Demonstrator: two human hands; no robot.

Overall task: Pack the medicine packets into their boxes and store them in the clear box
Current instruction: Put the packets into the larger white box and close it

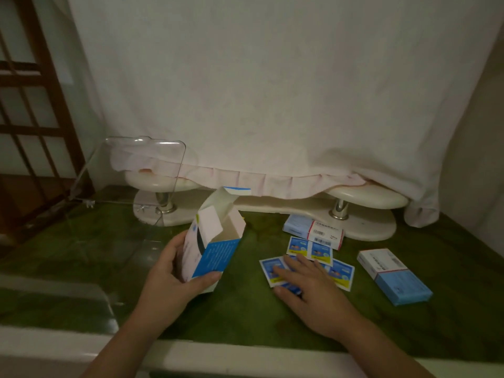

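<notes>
Near-left over the green table [245, 312]: open medicine box [215, 249], gripped in my left hand [174, 271]; thumb clamped on the near blue face, other fingers curled round the left side.
Right of that box: my right hand [311, 287] lies flat on the loose packets [313, 251]; fingers straight and a bit apart, thumb at the near edge of the pile, nothing pinched yet.
Packets: blue-and-yellow sachets, fanned and overlapping on the table, none in the box.
Box pointing: mouth up and slightly to the far right, top flap standing open, side flaps loose.
Box long axis: near upright, top leaning away from me.
Clear box [180, 170]: far left, lid up, well apart from both hands.
Other boxes: one far behind the packets [313, 231], one at right [395, 279], both lying flat.
Risk 1: flat hand slides the sachets, they scatter instead of lifting; slick foil on a smooth top.
Risk 2: a side flap folds inward and blocks the mouth as packets go in.
Risk 3: thumb squeeze flattens the thin card and narrows the opening.
Risk 4: overlapping sachets snag on the rim if pushed in crooked.
</notes>
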